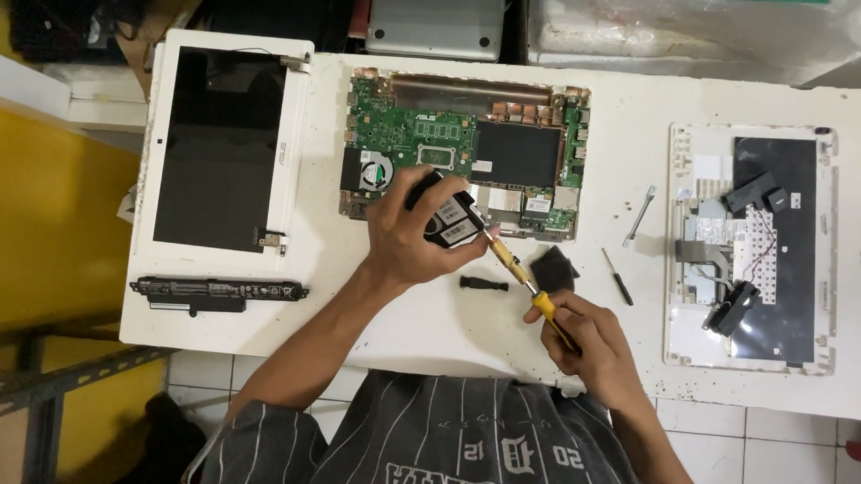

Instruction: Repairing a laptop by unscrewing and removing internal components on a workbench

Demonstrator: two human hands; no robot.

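The left hand (pixel 414 234) is wrapped around a small black and silver drive (pixel 450 220), fingers curled over its top edge and holding it tilted just above the table. The right hand (pixel 589 341) is closed in a fist around the yellow handle of a screwdriver (pixel 523 277), whose shaft slants up and left so that its tip meets the lower right corner of the drive.

Everything sits on a white table (pixel 503 340) seen from directly above, with the person's grey striped shirt at the bottom edge.

At the left lies a white laptop lid (pixel 222 149) with its dark screen facing up and its hinges exposed. At the right lies a white keyboard shell (pixel 753 248), turned inside up, with black speakers and thin wires resting on it. Between them, just above the left hand, is a green motherboard (pixel 462 152) with a round fan and a black square panel.

Below the laptop lid, a long black battery (pixel 217 292) lies parallel to the table's front edge.

Near the hands are smaller items: a black foam scrap (pixel 554 268) just right of the screwdriver shaft, a short black bit (pixel 484 283) below the drive, a slim black screwdriver (pixel 617 276), and a thin silver rod (pixel 639 216) further right.
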